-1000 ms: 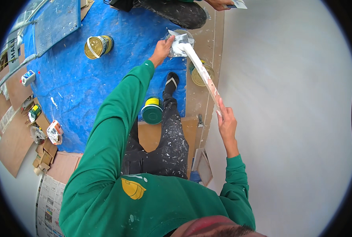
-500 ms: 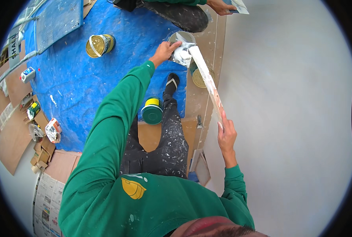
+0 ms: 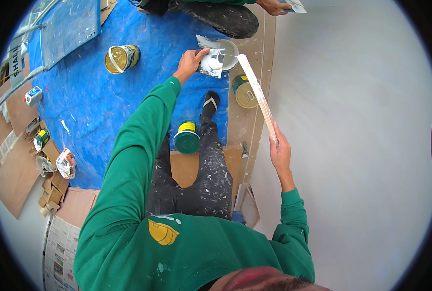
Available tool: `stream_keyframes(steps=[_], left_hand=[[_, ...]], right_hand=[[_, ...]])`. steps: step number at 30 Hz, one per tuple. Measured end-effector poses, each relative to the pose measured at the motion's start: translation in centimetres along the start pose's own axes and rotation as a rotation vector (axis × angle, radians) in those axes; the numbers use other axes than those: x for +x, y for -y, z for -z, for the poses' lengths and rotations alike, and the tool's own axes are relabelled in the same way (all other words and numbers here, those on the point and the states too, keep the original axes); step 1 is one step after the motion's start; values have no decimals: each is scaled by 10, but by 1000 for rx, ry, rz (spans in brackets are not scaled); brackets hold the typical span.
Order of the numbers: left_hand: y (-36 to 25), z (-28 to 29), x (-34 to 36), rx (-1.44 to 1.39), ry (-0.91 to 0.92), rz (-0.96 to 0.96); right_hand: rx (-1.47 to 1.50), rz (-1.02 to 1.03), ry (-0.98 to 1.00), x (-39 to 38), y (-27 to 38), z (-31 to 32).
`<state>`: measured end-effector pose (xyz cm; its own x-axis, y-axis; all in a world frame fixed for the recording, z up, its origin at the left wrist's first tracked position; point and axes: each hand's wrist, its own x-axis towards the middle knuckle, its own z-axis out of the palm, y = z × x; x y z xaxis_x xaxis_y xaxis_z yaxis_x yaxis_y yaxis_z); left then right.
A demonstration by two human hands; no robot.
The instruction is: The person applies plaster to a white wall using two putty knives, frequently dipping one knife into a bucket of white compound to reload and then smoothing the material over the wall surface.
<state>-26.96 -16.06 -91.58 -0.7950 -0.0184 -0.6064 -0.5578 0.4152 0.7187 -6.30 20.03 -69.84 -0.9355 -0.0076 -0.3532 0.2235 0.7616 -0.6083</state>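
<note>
My left hand (image 3: 191, 64) grips a flat metal scraper (image 3: 204, 69) with a mound of white paste (image 3: 214, 64) on its blade. It is over the near left side of an open bucket (image 3: 232, 48) with a pale, smeared inside; a second flat blade (image 3: 206, 42) shows at the rim. My right hand (image 3: 280, 150) is closed round the lower end of a long wooden stick (image 3: 265, 110). White paste coats the stick's upper length. Its tip is just right of the bucket, apart from the scraper, with a thin strand between them.
A lidded can (image 3: 245, 92) stands below the stick, close to the pale wall (image 3: 352, 121). A green bucket (image 3: 186, 138) sits between my legs. On the blue sheet (image 3: 90, 111) is a gold-lidded can (image 3: 121, 58). Another person's hand (image 3: 273, 7) holds a scraper at the top.
My left hand has drawn the scraper left and slightly down, away from the stick. More of the bucket shows. The stick's tip has shifted slightly right and is now apart from the scraper.
</note>
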Motion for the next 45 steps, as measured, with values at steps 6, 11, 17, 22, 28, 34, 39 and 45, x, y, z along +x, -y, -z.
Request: stream_keyframes(steps=[6, 11, 17, 22, 28, 34, 39, 45], left_hand=[[-8, 24, -11, 125, -35, -18], [-16, 28, -28, -88, -15, -31], [-19, 34, -45, -244, 39, 32], [-53, 24, -61, -385, 125, 28], [-67, 14, -70, -349, 153, 23], [-93, 14, -96, -382, 171, 16], [-121, 40, -131, -336, 137, 51], [-221, 72, -235, -463, 287, 39]], right_hand=[[141, -257, 210, 65, -40, -54], [263, -500, 343, 127, -79, -122], [53, -38, -106, 159, -76, -168], [1457, -689, 404, 169, 10, -179], [1944, -566, 246, 167, 77, -210], [2022, -438, 90, 177, 90, -176], [1549, -427, -107, 132, 67, -113], [514, -32, -379, 48, 113, 25]])
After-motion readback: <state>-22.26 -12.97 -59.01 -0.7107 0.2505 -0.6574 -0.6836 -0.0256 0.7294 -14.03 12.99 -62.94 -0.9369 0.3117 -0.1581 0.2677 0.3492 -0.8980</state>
